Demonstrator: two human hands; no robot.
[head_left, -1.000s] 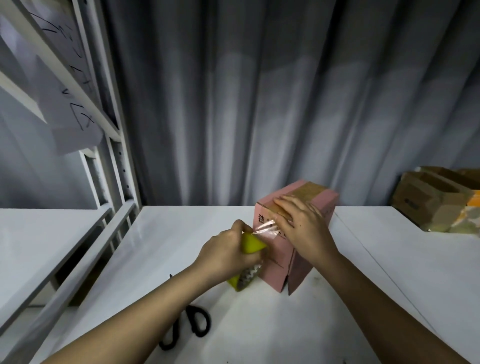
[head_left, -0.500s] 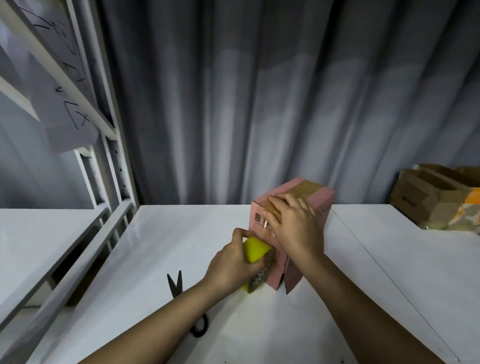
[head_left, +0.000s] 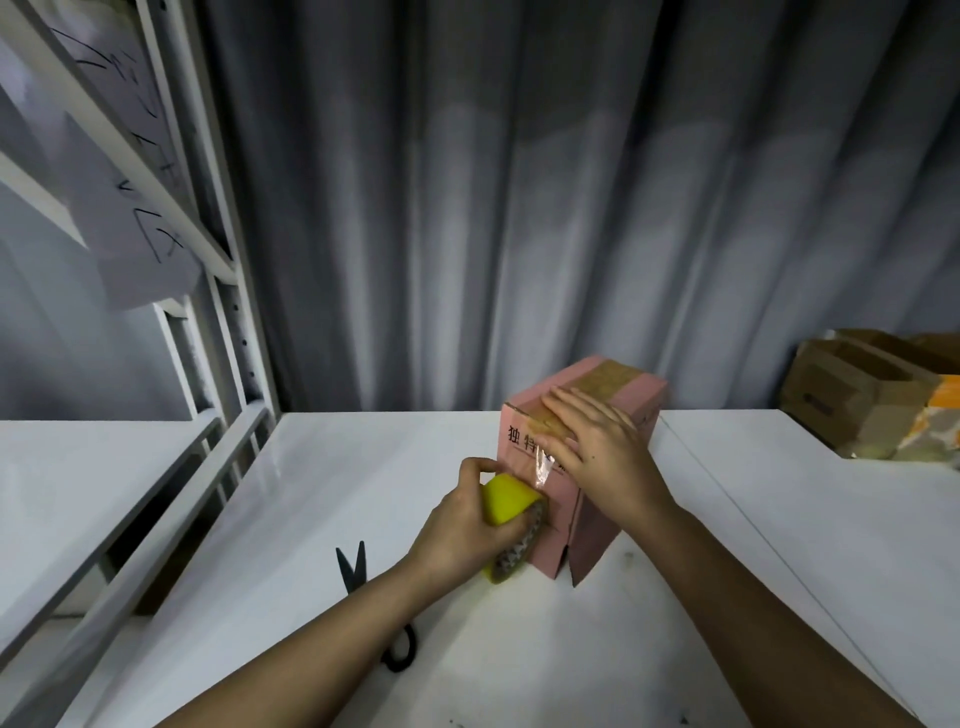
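I am taping up the pink box. It stands upright on the white bench, right in front of me. I think I am about half done with this strip. A wide brown band of tape already lies across the top of the box. A shiny clear strip runs from the top edge down the side that faces me, to the tape roll. The strip is not cut yet, so it joins the roll to the box. I think I have to pull it farther down the side, rub it flat, and then snip it. At the bottom corner the box sides seem to gape a little, so that end may need tape too.

My left hand is at 8 o'clock from the box. Its fingers are curled tight round the yellow roll, and the roll touches the side of the box.

My right hand lies flat, with the fingers straight and close together. It presses down on the top front edge of the box, on the tape there. It holds nothing.

The black scissors lie on the bench at 8 o'clock from the roll, partly under my left arm. Some brown cardboard boxes sit far off at 3 o'clock.
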